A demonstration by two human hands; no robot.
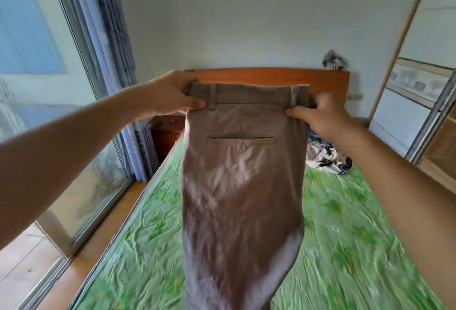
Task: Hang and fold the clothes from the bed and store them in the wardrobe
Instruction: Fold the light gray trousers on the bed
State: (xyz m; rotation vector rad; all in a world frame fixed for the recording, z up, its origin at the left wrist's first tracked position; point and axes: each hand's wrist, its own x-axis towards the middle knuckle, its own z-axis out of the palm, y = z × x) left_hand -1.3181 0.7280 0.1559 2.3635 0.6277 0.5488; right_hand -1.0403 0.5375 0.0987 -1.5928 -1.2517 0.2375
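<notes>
Trousers, taupe-brown, hang upright in mid-air over the bed, held by the waistband at both ends. I see the left hand pinching the waistband's left end, thumb on the near face just beside a belt loop and the other fingers curled over the top edge. The right hand grips the right end the same way, thumb pressed to the near face; this hand is slightly blurred, so I cannot make out its far fingers. The garment appears doubled leg on leg, showing one welt pocket below the band, and its lower part runs out of the bottom of the frame, so I cannot tell where the hems lie. The bed carries a wrinkled green floral sheet. A crumpled patterned garment in white and dark tones lies on the sheet near the head end, to the right of the trousers and apart from them. A wooden headboard stands behind the waistband. The wardrobe stands at the right edge, its sliding door partly open. Glass sliding doors and curtains occupy the left side.
</notes>
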